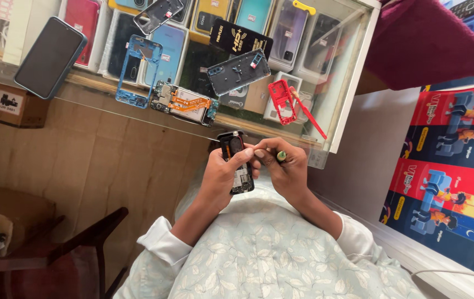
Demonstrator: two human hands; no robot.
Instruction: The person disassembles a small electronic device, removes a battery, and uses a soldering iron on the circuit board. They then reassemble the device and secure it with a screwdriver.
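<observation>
My left hand (220, 176) grips a small opened phone (236, 160) with its circuit board showing, held upright close to my chest. My right hand (282, 166) is closed around a screwdriver with a green cap (281, 156), its fingertips touching the phone's upper right edge. On the glass counter just beyond lie an opened phone body with an orange ribbon cable (185, 103), a blue phone frame (137, 71), a dark grey back cover (238, 71) and a red phone frame (281, 101).
A dark phone (50, 57) lies face down at the counter's left. A clear back cover (158, 15) and a red-handled tool (310, 117) rest on the glass (82, 94), with boxed phones beneath. A dark chair (76, 249) stands lower left, coloured posters (450, 166) right.
</observation>
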